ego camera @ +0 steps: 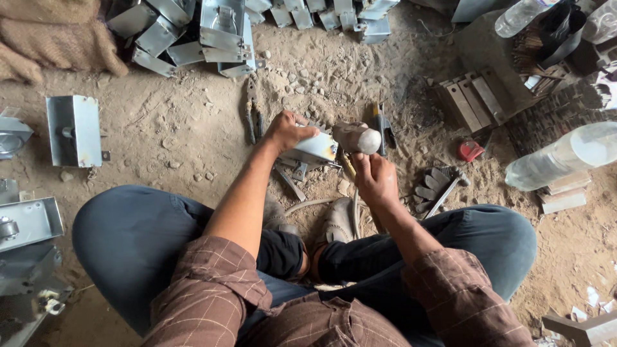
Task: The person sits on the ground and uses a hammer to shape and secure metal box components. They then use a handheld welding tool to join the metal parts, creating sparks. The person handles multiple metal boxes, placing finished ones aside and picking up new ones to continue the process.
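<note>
A grey sheet-metal bracket [75, 130] is seen lying on the dirt at far left. Pliers [252, 115] lie just beside the left hand [287, 132], whose fingers are curled over a pale metal bracket [315, 148] on the ground. The right hand [375, 178] is closed around the handle of a hammer [357, 137], its head touching that bracket.

The metal bracket [312, 149] lies on the dirt floor [193, 128] at the centre, with the hammer [355, 138] touching it at 3 o'clock and the pliers [252, 115] near it at 10 o'clock. A pile of brackets [212, 29] sits at 12 o'clock. A lone bracket [76, 130] lies at 9 o'clock, a glove [429, 188] and a plastic bottle [562, 157] at 3 o'clock.
</note>
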